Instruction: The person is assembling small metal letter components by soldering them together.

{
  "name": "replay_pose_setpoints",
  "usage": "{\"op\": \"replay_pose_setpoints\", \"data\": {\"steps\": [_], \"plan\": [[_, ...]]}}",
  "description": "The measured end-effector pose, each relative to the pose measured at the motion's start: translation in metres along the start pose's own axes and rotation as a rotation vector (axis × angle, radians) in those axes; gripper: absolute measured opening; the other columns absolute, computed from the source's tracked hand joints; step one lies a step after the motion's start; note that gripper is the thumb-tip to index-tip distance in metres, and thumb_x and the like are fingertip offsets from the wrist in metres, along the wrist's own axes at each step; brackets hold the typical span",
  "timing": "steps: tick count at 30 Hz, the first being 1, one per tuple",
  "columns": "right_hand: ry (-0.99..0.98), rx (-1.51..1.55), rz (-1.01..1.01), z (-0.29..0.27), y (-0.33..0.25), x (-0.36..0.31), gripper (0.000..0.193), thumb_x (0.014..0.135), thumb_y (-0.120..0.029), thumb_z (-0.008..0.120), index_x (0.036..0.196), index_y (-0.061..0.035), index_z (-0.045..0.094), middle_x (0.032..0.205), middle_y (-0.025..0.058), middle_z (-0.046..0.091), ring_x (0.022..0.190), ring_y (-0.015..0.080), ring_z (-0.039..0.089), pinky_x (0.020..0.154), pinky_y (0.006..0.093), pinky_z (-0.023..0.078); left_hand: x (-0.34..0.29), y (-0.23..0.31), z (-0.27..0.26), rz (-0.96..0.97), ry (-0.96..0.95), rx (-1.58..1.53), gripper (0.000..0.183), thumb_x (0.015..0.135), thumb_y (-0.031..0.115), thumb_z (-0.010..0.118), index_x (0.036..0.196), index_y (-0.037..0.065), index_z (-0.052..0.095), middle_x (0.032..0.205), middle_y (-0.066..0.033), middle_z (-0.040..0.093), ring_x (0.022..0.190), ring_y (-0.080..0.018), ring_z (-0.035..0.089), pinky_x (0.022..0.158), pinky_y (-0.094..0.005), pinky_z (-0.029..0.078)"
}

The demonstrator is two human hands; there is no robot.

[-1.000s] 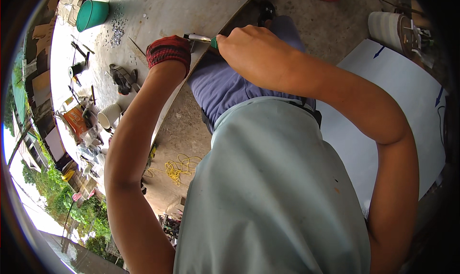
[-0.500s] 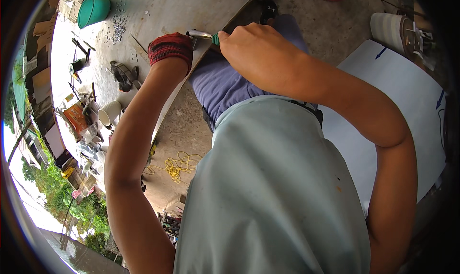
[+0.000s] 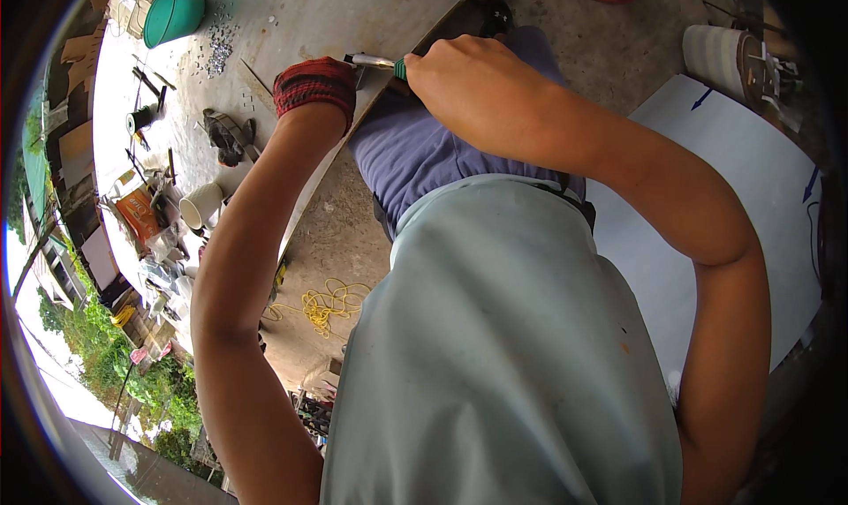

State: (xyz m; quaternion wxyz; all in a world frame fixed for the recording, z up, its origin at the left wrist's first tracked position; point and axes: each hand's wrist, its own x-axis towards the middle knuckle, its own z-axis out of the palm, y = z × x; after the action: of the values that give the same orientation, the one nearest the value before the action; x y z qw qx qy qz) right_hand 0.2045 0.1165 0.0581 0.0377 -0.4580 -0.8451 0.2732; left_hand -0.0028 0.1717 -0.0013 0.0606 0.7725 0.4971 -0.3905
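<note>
A grey worktop (image 3: 371, 11) spreads across the upper left of the frame, with a green bucket (image 3: 174, 19) on it. At top centre, the right hand (image 3: 473, 86) has its fingers clamped on a metal tool (image 3: 375, 61) by its green handle (image 3: 400, 69). The tool's tip is just beside the red-gloved left hand (image 3: 315, 88), whose fingers are hidden; I cannot tell their state.

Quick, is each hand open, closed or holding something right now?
Left hand: cannot be told; its fingers are hidden.
Right hand: closed, holding a green-handled tool.
</note>
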Motion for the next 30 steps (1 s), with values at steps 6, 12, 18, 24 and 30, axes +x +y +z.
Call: {"op": "replay_pose_setpoints", "data": {"steps": [6, 12, 18, 24, 30], "plan": [[-0.005, 0.011, -0.022, 0.001, 0.000, -0.001, 0.017, 0.087, -0.004, 0.063, 0.096, 0.0009, 0.076, 0.093, 0.0213, 0.075, 0.091, 0.0351, 0.076, 0.082, 0.0431, 0.062, 0.002, -0.001, 0.004, 0.002, 0.003, -0.012, 0.025, 0.093, 0.015, 0.058, 0.104, 0.011, 0.079, 0.105, -0.0168, 0.077, 0.099, -0.0349, 0.075, 0.082, -0.0461, 0.061], [-0.041, 0.012, -0.001, -0.001, -0.001, -0.002, 0.016, 0.085, -0.004, 0.064, 0.094, 0.0003, 0.077, 0.092, 0.0204, 0.076, 0.090, 0.0346, 0.076, 0.081, 0.0425, 0.062, -0.003, -0.001, -0.003, 0.006, -0.012, -0.009, 0.026, 0.094, 0.016, 0.057, 0.105, 0.011, 0.079, 0.106, -0.0168, 0.077, 0.100, -0.0347, 0.076, 0.082, -0.0464, 0.060], [-0.016, 0.011, -0.008, 0.007, 0.000, -0.007, 0.014, 0.083, -0.004, 0.065, 0.090, -0.0004, 0.077, 0.090, 0.0201, 0.075, 0.089, 0.0343, 0.076, 0.080, 0.0428, 0.062, -0.002, -0.001, 0.003, 0.015, 0.008, 0.009, 0.026, 0.094, 0.016, 0.056, 0.104, 0.011, 0.079, 0.104, -0.0170, 0.077, 0.098, -0.0351, 0.076, 0.082, -0.0464, 0.060], [0.101, -0.020, 0.056, -0.015, 0.006, -0.027, 0.018, 0.085, -0.002, 0.064, 0.099, -0.0002, 0.074, 0.090, 0.0198, 0.075, 0.086, 0.0364, 0.076, 0.077, 0.0435, 0.062, -0.002, -0.004, 0.011, 0.019, 0.032, -0.008, 0.026, 0.095, 0.016, 0.054, 0.102, 0.012, 0.079, 0.101, -0.0170, 0.077, 0.097, -0.0359, 0.075, 0.081, -0.0460, 0.060], [0.402, 0.268, 0.261, -0.042, 0.062, -0.039, 0.040, 0.098, -0.014, 0.069, 0.136, -0.0027, 0.063, 0.092, 0.0254, 0.067, 0.068, 0.0351, 0.060, 0.068, 0.0436, 0.047, -0.004, -0.004, 0.015, 0.003, 0.061, -0.055, 0.024, 0.097, 0.018, 0.054, 0.099, 0.011, 0.077, 0.096, -0.0171, 0.076, 0.093, -0.0364, 0.075, 0.078, -0.0463, 0.059]]}}
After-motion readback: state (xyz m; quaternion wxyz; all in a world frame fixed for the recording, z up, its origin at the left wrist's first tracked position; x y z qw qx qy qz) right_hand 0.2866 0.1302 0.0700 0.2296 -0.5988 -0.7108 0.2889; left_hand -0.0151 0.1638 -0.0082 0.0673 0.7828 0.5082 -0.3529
